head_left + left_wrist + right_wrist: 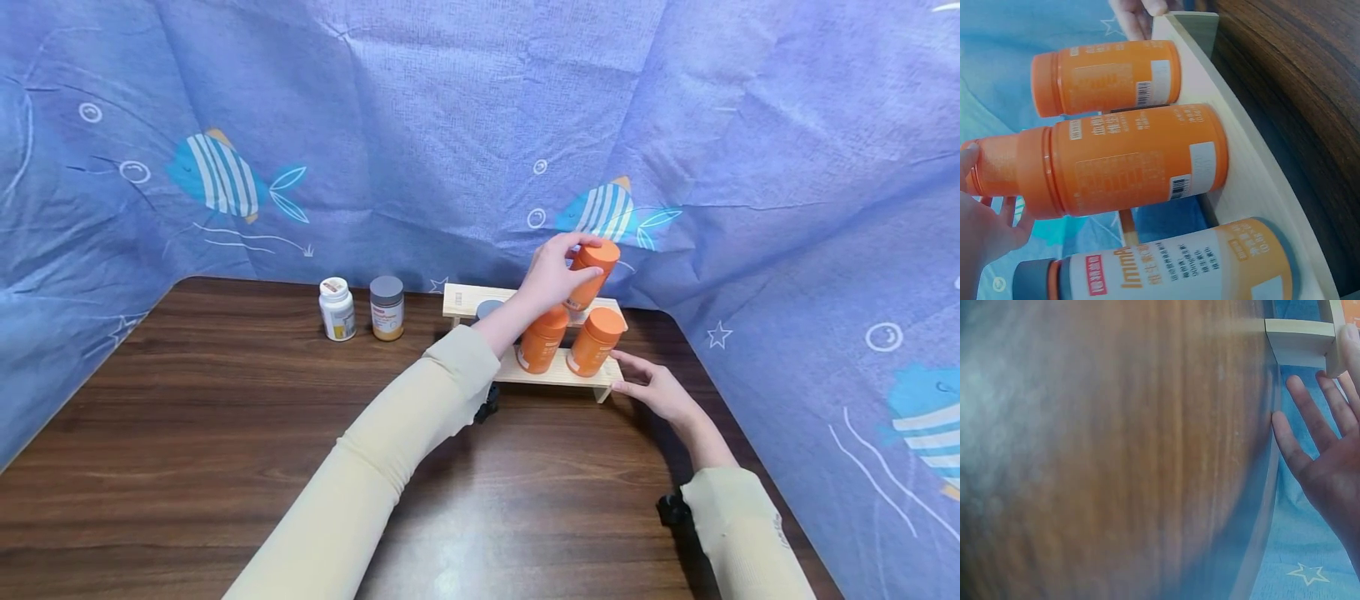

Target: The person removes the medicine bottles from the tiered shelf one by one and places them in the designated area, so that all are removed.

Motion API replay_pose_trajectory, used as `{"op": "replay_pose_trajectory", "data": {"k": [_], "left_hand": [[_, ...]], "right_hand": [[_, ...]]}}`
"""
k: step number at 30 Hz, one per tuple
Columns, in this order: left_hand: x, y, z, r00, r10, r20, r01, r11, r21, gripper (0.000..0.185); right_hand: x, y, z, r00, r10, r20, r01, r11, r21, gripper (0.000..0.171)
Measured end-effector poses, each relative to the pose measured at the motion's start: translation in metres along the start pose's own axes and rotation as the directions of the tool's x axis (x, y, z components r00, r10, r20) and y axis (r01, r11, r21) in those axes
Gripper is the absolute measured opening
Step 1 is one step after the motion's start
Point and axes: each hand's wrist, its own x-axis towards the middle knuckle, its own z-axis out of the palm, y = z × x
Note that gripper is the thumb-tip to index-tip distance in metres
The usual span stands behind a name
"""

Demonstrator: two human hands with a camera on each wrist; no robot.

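Note:
My left hand grips an orange bottle near its top, at the right end of the upper tier of a two-tier wooden rack. That bottle is tilted; whether its base touches the board is hidden. Two more orange bottles stand on the lower tier. Beside them, a grey-capped bottle with a white and orange label is mostly behind my left arm in the head view. My right hand touches the lower board's right end, its fingers spread and fairly straight in the right wrist view.
Left of the rack, a white bottle and a grey-capped jar stand on the dark wooden table. A blue fish-print cloth hangs behind and beside the table.

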Motion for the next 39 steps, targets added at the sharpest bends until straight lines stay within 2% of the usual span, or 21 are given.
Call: {"op": "replay_pose_trajectory", "data": {"k": [10, 17, 24, 31, 39], "left_hand": [[-0.002, 0.009, -0.018, 0.999, -0.014, -0.040, 0.011, 0.997, -0.082, 0.038], [-0.006, 0.018, -0.031, 0.999, -0.022, -0.026, 0.019, 0.991, -0.133, 0.038], [-0.012, 0.024, -0.047, 0.999, -0.024, -0.039, 0.019, 0.992, -0.121, 0.039], [-0.017, 0.031, -0.060, 0.997, -0.047, -0.054, 0.036, 0.983, -0.183, 0.037], [-0.027, 0.037, -0.076, 0.996, -0.047, -0.075, 0.035, 0.987, -0.154, 0.036]], "right_hand": [[0.002, -0.002, 0.002, 1.000, -0.013, -0.001, 0.013, 1.000, -0.004, 0.063], [0.001, -0.003, 0.003, 1.000, 0.020, 0.002, -0.020, 1.000, -0.003, 0.066], [0.002, -0.002, 0.002, 1.000, 0.010, 0.008, -0.010, 1.000, 0.000, 0.066], [0.001, 0.000, 0.001, 1.000, 0.010, -0.008, -0.010, 1.000, -0.012, 0.065], [0.001, 0.000, 0.001, 1.000, 0.000, -0.010, -0.001, 1.000, -0.029, 0.063]]}}
